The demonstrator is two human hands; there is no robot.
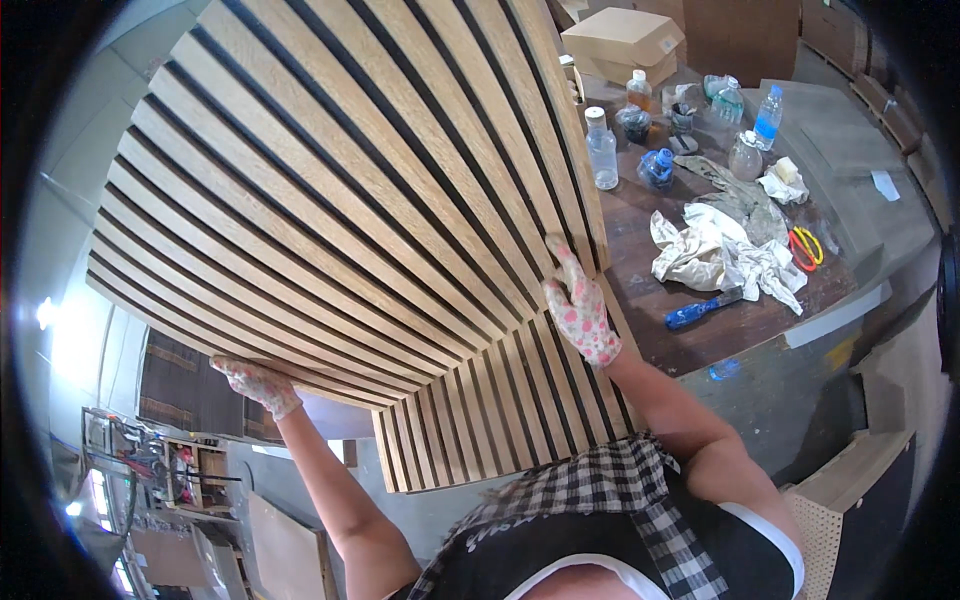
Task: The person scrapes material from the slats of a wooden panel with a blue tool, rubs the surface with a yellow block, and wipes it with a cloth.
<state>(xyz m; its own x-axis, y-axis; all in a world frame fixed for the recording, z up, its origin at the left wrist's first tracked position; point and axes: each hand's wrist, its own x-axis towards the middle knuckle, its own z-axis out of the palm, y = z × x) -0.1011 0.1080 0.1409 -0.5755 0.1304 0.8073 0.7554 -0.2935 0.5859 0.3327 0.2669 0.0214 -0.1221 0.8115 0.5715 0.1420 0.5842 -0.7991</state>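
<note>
A large slatted wood panel [330,190], pale strips with dark grooves between them, fills the upper left of the view. Its near edge meets a second, shorter slatted section [490,405] close to my body. My left hand [257,383], in a spotted glove, is closed on the big panel's lower left edge, with part of the fingers hidden beneath it. On the right, my right hand [583,318], in a white glove with pink spots, rests against the slats near where the two sections meet. Its fingers are stretched out along the wood.
To the right stands a dark worktable [640,330] bearing several bottles and jars, crumpled white cloths [700,250], red-and-yellow-handled scissors [803,250] and a blue-handled scraper [700,308]. A cardboard box [620,45] sits at the back. Shelving [190,470] and boards are at lower left.
</note>
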